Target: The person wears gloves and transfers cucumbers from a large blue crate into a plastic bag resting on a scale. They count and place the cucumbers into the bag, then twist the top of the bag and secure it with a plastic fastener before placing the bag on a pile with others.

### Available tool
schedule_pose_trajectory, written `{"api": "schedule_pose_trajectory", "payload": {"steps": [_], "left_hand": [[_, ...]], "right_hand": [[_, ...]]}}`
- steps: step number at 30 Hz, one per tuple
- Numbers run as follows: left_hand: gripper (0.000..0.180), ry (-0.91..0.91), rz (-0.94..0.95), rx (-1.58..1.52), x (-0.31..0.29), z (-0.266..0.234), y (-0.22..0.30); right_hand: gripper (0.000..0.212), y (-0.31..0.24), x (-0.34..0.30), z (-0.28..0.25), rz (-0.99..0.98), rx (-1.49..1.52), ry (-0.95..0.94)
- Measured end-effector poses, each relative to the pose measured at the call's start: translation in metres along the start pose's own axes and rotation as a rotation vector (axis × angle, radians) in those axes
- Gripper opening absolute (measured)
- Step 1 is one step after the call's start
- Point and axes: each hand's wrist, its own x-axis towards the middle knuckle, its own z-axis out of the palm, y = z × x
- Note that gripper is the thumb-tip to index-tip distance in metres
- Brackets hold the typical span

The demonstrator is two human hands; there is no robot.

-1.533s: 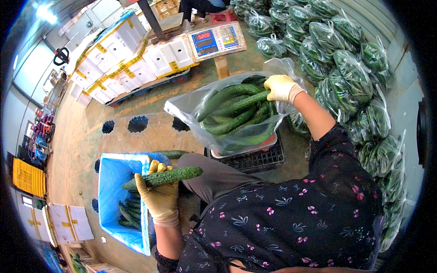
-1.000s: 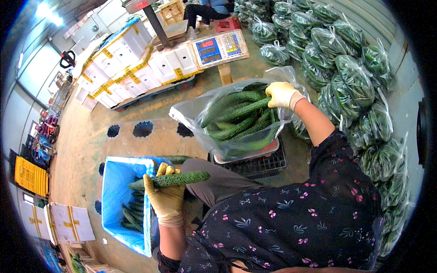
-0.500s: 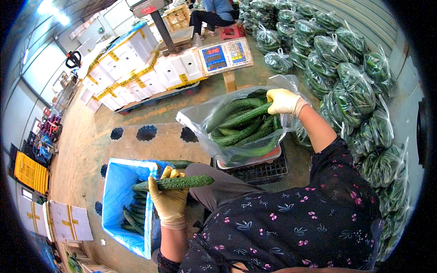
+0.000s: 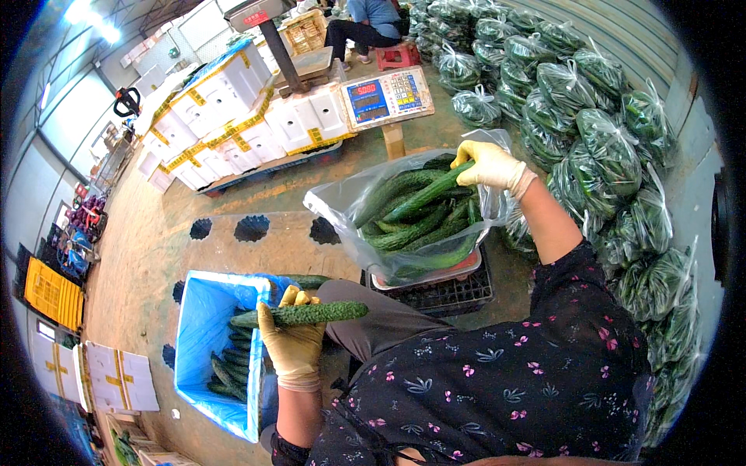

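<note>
My left hand (image 4: pixel 294 342), in a pale yellow glove, grips a bumpy dark green cucumber (image 4: pixel 330 312) over the near edge of a white box (image 4: pixel 259 365) lined with blue plastic. Several more cucumbers (image 4: pixel 230 371) lie inside that box. At the upper middle, my gloved right hand (image 4: pixel 489 165) pinches the end of a long cucumber (image 4: pixel 427 194), which slants up out of a clear plastic bag (image 4: pixel 330 203). Other cucumbers fill the bag, which rests open on a weighing scale (image 4: pixel 426 278). The scale's display panel (image 4: pixel 388 99) stands behind it, lit with red digits.
Tied bags of cucumbers (image 4: pixel 579 151) are heaped along the right wall. White foam boxes (image 4: pixel 225 116) with yellow tape are stacked at the back left. A person (image 4: pixel 365 29) sits at the far side near a red stool (image 4: pixel 398 56). Yellow crates (image 4: pixel 53 293) stand at left.
My right hand has lifted the end of its cucumber slightly, tilting it more steeply above the bag. The red digits on the display have changed. My left hand has shifted only slightly right.
</note>
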Motion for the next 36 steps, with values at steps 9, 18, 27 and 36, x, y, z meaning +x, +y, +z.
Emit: {"api": "schedule_pose_trajectory", "payload": {"steps": [9, 18, 27, 36], "left_hand": [[0.061, 0.038, -0.020, 0.002, 0.000, 0.001, -0.004], [0.062, 0.058, 0.006, 0.108, -0.004, 0.006, -0.005], [0.068, 0.094, -0.095, 0.069, 0.000, -0.002, -0.008], [0.067, 0.115, -0.088, 0.019, -0.005, -0.002, -0.006]], "right_hand": [[0.026, 0.008, 0.002, 0.021, 0.192, 0.605, -0.216], [0.036, 0.021, 0.013, 0.033, 0.040, 0.240, 0.022], [0.025, 0.004, -0.014, 0.023, -0.070, -0.080, -0.144], [0.022, -0.015, -0.020, 0.074, -0.131, -0.489, -0.391]]}}
